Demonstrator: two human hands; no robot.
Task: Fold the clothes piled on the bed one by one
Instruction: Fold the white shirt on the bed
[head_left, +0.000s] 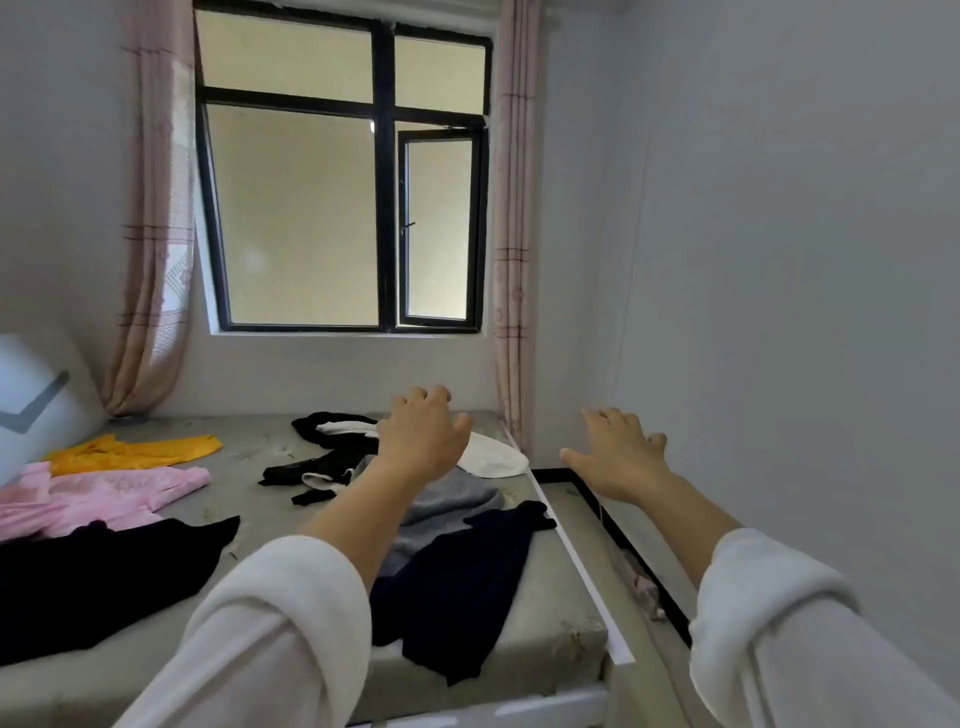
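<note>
Clothes lie scattered on the grey mattress (260, 467): a yellow garment (140, 452) and a pink one (93, 496) at the left, a large black piece (93, 582) in front of them, a black-and-white garment (332, 447) near the window, a white piece (491, 457), a grey garment (447, 506) and a dark navy one (457, 592) near the right edge. My left hand (421, 434) hovers with fingers loosely spread above the black-and-white and grey clothes, holding nothing. My right hand (618, 454) is stretched out open over the gap beside the bed.
The mattress's white frame edge (576, 561) runs along the right, with a narrow gap and a black-edged board (623, 540) between it and the wall. A white panel (36, 395) leans at the left. A window (343, 182) with pink curtains stands behind the bed.
</note>
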